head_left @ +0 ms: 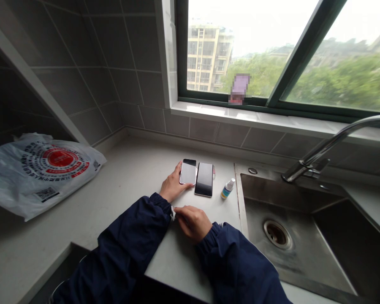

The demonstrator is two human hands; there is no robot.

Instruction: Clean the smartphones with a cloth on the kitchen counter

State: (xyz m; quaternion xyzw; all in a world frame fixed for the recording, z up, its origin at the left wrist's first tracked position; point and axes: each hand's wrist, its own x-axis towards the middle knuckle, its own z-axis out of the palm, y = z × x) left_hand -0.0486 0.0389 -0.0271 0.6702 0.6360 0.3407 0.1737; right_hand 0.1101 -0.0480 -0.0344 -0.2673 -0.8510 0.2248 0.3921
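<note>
My left hand (172, 185) grips a smartphone (188, 171) by its sides, the thumb across its lower edge and the fingers along the left. A second, larger smartphone (204, 179) with a dark screen lies just to its right on the counter. Close to the left cuff is my right hand (194, 223), its fingers closed in a pinch. A small white bit (172, 213) shows at those fingertips; whether it is held or part of the sleeve is unclear. To the right of the phones stands a small white bottle (228, 188) with a blue and yellow label.
A steel sink (297, 236) with a chrome faucet (319, 156) occupies the right side. On the left of the pale counter (114, 185) lies a white plastic bag (44, 173) with red print. Behind are a tiled wall, a window sill (209, 110) and a window. A pixelated item (240, 88) stands there.
</note>
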